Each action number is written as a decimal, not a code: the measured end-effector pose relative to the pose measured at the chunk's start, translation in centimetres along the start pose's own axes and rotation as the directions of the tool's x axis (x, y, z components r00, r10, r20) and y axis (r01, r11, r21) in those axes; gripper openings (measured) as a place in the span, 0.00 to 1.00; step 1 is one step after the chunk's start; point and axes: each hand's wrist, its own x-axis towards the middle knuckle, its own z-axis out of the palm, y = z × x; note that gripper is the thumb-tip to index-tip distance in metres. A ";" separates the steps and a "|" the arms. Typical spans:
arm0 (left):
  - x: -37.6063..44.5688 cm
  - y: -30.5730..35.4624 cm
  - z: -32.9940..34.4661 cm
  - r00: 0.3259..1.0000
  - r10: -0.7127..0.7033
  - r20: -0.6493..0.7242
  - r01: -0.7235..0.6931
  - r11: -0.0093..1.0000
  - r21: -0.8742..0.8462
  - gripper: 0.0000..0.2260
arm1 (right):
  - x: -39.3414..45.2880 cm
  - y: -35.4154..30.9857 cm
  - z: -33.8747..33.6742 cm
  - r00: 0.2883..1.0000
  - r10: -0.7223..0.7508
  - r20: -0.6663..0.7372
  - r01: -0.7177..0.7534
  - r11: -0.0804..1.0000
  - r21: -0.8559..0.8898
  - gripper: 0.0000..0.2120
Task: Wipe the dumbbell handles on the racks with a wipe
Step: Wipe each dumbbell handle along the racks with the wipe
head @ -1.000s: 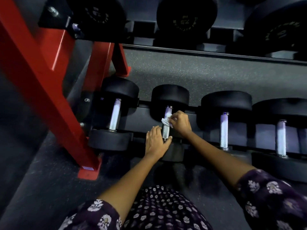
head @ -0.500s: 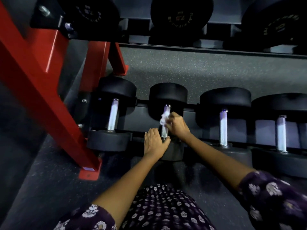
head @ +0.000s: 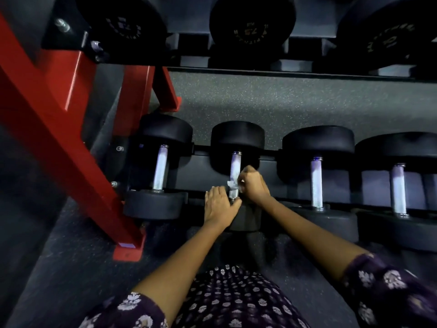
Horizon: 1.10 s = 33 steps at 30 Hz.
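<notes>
Several black dumbbells with silver handles lie side by side on the low rack. My right hand (head: 254,187) is closed around a small white wipe (head: 233,185), pressed against the lower part of the second dumbbell's handle (head: 235,166). My left hand (head: 218,205) rests flat on that dumbbell's near head (head: 247,217), fingers together, thumb beside the handle's near end. Neighbouring handles show on the left (head: 160,170) and on the right (head: 316,183), with another further right (head: 398,189).
A red rack frame (head: 59,129) slants down the left side to a foot (head: 127,253) on the speckled floor. An upper shelf holds larger dumbbells (head: 251,24) overhead. My patterned clothing fills the bottom of the view.
My right hand with the wipe has slid down the handle toward its near end, closer to my left hand. The left hand has stayed on the near head.
</notes>
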 end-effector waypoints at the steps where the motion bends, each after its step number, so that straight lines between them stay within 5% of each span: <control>1: 0.0 0.0 0.0 1.000 0.001 0.004 -0.001 1.000 0.002 0.25 | 1.0 0.1 -0.4 0.999 0.042 -0.014 -0.041 0.997 0.060 0.08; 6: 0.0 0.1 -0.1 1.000 -0.007 0.028 0.007 1.000 0.014 0.26 | 2.2 -0.2 -1.3 0.994 0.056 -0.091 -0.055 0.998 0.016 0.07; 10: 0.0 0.3 -0.4 0.998 -0.019 0.056 0.018 1.000 0.021 0.32 | -0.6 -0.2 0.4 0.979 -0.148 0.137 0.152 0.988 -0.016 0.08; 15: -0.2 0.3 -0.5 0.997 -0.036 0.062 0.039 0.998 -0.040 0.39 | 2.4 -0.7 -1.1 0.994 -0.111 -0.012 0.110 0.993 -0.053 0.08; 19: -0.7 0.3 -0.7 0.996 -0.037 0.081 0.042 0.998 -0.051 0.54 | 0.7 -0.4 -0.6 0.871 -0.334 0.359 0.400 0.908 -0.125 0.09; 24: -0.8 0.4 -1.0 0.984 -0.078 0.161 0.080 0.997 -0.007 0.62 | 0.6 0.7 -2.2 0.890 -0.195 0.411 0.237 0.970 -0.053 0.09; 33: -2.3 0.5 0.4 0.981 -0.194 0.004 0.192 0.965 -0.177 0.58 | -0.9 1.3 -1.4 0.940 -0.098 0.326 0.078 0.994 0.074 0.08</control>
